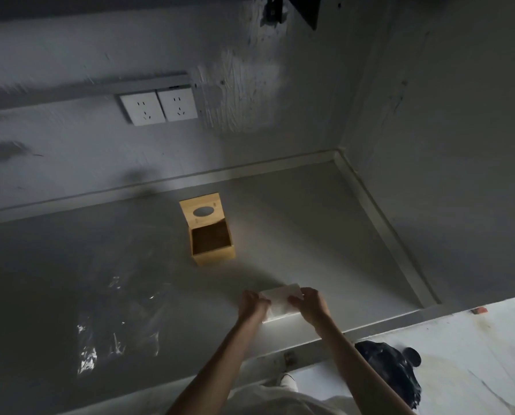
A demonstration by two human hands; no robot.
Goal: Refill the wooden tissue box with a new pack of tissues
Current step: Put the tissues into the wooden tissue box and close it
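The wooden tissue box [213, 256] stands on the grey counter with its hinged lid [201, 211] swung up and back. Its inside looks dark and empty. Nearer to me lies a white stack of tissues [281, 301] close to the counter's front edge. My left hand [252, 304] grips its left end and my right hand [310, 304] grips its right end. The stack sits about one box length in front of the wooden box, slightly to the right.
A crumpled clear plastic wrapper [117, 327] lies on the counter [310, 223] to the left. Two white wall sockets [159, 107] sit on the back wall. A side wall closes the right. A black bag [391, 369] lies on the floor below.
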